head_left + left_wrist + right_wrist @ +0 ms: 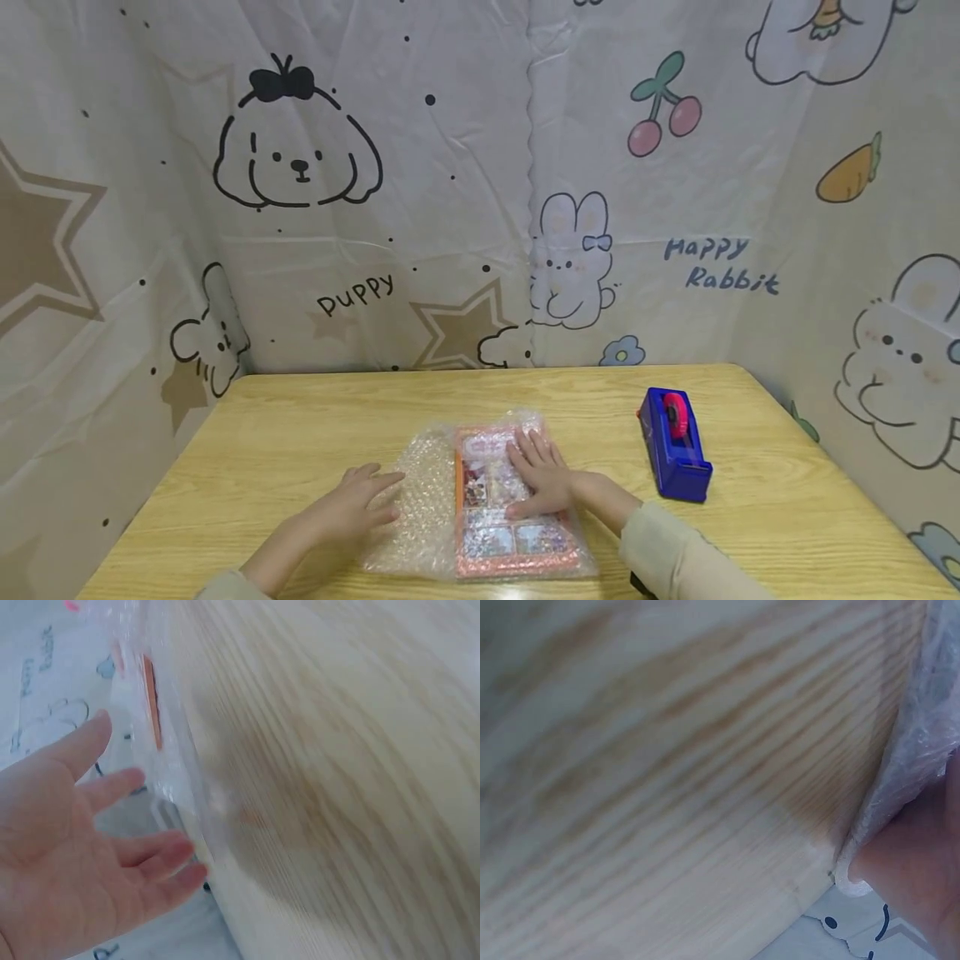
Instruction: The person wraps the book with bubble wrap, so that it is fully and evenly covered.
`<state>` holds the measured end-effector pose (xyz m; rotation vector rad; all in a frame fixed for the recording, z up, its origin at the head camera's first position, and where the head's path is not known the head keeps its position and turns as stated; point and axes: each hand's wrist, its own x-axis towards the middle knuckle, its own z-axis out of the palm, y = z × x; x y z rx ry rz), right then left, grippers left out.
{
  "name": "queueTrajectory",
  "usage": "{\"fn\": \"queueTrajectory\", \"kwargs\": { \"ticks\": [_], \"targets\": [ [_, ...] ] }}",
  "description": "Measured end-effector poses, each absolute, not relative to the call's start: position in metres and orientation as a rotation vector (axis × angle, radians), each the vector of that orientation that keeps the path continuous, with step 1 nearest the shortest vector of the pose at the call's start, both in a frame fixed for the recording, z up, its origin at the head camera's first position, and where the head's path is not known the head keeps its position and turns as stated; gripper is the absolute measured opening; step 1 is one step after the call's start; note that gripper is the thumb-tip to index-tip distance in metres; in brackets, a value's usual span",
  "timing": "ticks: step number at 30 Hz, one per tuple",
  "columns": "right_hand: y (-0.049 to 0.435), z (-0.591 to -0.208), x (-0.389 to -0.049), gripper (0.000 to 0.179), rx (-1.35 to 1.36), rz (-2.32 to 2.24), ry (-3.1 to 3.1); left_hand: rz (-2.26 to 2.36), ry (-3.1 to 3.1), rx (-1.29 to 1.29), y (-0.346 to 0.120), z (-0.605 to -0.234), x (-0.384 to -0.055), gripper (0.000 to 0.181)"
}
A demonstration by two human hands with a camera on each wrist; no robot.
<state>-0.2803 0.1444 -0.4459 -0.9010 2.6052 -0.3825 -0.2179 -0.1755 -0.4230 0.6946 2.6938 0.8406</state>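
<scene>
A flat rectangular item [491, 542] with an orange edge and small printed pictures lies on the table, covered on its face by clear bubble wrap [423, 500]. The wrap spreads out past its left side. My right hand [546, 485] rests on the wrapped face with fingers spread; in the right wrist view only part of that hand [915, 862] shows, against the wrap [907, 757]. At the wrap's left edge is my left hand [348, 510], its fingers loosely extended. The left wrist view shows this hand [82, 840] palm in sight, gripping nothing, beside the wrap and the orange edge.
A blue tape dispenser [678, 454] with a pink-red roll core [676, 415] stands to the right on the wood-grain table [315, 417]. A cloth [450, 167] printed with cartoon animals hangs behind the table and along its sides.
</scene>
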Motion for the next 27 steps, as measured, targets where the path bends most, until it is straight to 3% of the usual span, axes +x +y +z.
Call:
{"fn": "queueTrajectory", "kwargs": {
  "ticks": [11, 27],
  "targets": [
    [0.142, -0.443, -0.282, 0.103, -0.880, -0.393, 2.593, 1.023, 2.515, 0.707, -0.196, -0.425, -0.224, 0.053],
    [0.151, -0.446, -0.281, 0.101, -0.873, -0.403, 2.622, 1.755, 2.055, 0.422, -0.164, -0.423, -0.220, 0.087]
  ]
}}
